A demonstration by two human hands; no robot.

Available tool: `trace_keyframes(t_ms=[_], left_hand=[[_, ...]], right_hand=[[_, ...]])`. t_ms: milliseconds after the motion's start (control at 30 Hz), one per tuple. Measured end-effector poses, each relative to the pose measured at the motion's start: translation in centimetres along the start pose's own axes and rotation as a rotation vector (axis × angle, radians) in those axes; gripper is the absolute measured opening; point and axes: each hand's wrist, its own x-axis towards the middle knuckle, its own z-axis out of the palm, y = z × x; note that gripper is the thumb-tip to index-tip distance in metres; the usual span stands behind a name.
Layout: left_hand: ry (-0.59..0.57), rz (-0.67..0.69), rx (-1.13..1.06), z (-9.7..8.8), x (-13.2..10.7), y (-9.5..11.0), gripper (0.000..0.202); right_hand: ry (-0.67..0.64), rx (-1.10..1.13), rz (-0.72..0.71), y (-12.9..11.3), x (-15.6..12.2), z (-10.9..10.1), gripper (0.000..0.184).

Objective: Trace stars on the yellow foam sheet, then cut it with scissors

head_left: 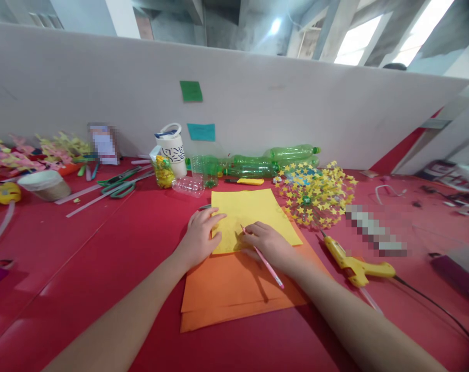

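Note:
A yellow sheet of paper (253, 206) lies on top of larger orange sheets (227, 294) on the red table. Faint marks show on the yellow sheet between my hands. My left hand (201, 235) rests on the sheet's left edge, its fingers apart and holding nothing. In my right hand (269, 244) is a pink pencil (270, 268), gripped between closed fingers. The pencil's tip points up and left over the lower middle of the yellow sheet, and its other end slants down to the right. Whether the tip touches the paper, I cannot tell.
Right of the paper lies a yellow glue gun (354, 263) with its cord. Yellow paper stars (319, 196) cluster behind it. Green bottles (253, 166), a yellow cutter knife (250, 182) and a white cup (174, 152) line the back. Green-handled scissors (120, 190) lie to the left.

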Motion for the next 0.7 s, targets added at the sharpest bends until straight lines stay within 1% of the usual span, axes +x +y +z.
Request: trace_keyframes(t_ms=[67,133,167,233,267,300,367,400,433,467,533,600,633,700], left_hand=[[0.124,-0.048,-0.055,-0.3,0.3,-0.5,0.033],[0.224,-0.092,-0.105,-0.5,0.6,-0.9,0.029],[0.258,-0.103,-0.124,-0.6,0.7,-1.1,0.028],[0.279,-0.114,-0.140,-0.6,0.8,-1.4,0.027],[0.269,-0.117,-0.137,-0.5,0.7,-1.5,0.027],[0.249,-0.120,-0.127,-0.4,0.7,-1.5,0.027],[0.193,-0.122,-0.097,-0.1,0.6,-1.5,0.029],[0.165,-0.112,-0.081,0.0,0.5,-1.4,0.031],[0.138,-0.093,-0.070,0.1,0.4,-1.2,0.032],[0.109,-0.068,-0.068,0.1,0.4,-1.1,0.033],[0.046,-0.004,-0.088,0.0,0.3,-0.7,0.033],[-0.023,0.055,-0.128,-0.2,0.2,-0.2,0.032],[-0.060,0.082,-0.146,-0.3,0.1,0.1,0.033],[-0.146,0.131,-0.168,-0.7,0.0,0.7,0.038]], right_hand=[[0.004,-0.040,-0.001,-0.4,0.1,-0.5,0.016],[-0.010,-0.021,0.014,-1.2,-0.1,-1.5,0.018],[-0.038,0.023,0.007,-1.6,-0.2,-2.2,0.016],[-0.146,0.165,-0.040,-2.4,-0.5,-3.6,0.012],[-0.199,0.227,-0.040,-2.7,-0.6,-4.3,0.011],[-0.209,0.256,0.001,-2.7,-0.7,-4.8,0.013],[-0.137,0.222,0.156,-2.3,-0.8,-5.3,0.016],[-0.093,0.192,0.215,-1.9,-0.8,-5.2,0.016],[-0.058,0.158,0.242,-1.4,-0.9,-5.1,0.016],[-0.043,0.134,0.223,-1.0,-0.9,-4.8,0.019],[-0.059,0.123,0.138,-0.4,-1.0,-4.3,0.032],[-0.085,0.127,0.111,-0.3,-0.9,-3.8,0.036],[-0.082,0.134,0.126,-0.4,-0.9,-3.7,0.033],[-0.043,0.175,0.223,-0.5,-0.6,-3.6,0.026]])
